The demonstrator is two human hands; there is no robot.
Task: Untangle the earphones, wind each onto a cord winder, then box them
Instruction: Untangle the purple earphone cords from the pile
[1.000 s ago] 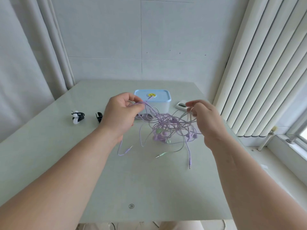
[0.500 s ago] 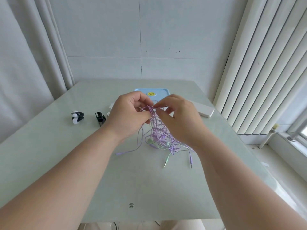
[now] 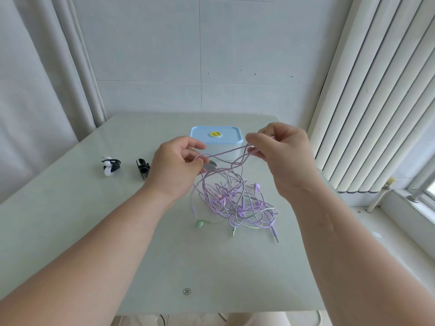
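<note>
We held both hands raised above the pale green table, apart from each other, with a run of purple cord stretched between them. Our left hand pinched the cord between thumb and fingertips, the fingers curled in toward the palm. Our right hand did the same a little higher, thumb and forefinger pressed together on a few purple strands.

From those two pinches the strands dropped and met in the earphone tangle, a loose knot of purple and pale green cords that lay on the table between our forearms, its upper loops lifted clear of the surface. A green earbud lay on the table at the near left edge of the knot. Two jack plugs stuck out toward us at the near side: one on a green cord and one on a purple cord, near each other but not touching. Purple earbuds showed within the knot, though we could not tell how many pairs were caught up in it.

Behind the tangle, the storage box stood on the table with its blue lid on and a round yellow sticker at the lid's centre. Well to the left lay two cord winders: a black and white one and, just right of it, a black one, partly hidden by our left hand. White vertical blinds hung to the right.
</note>
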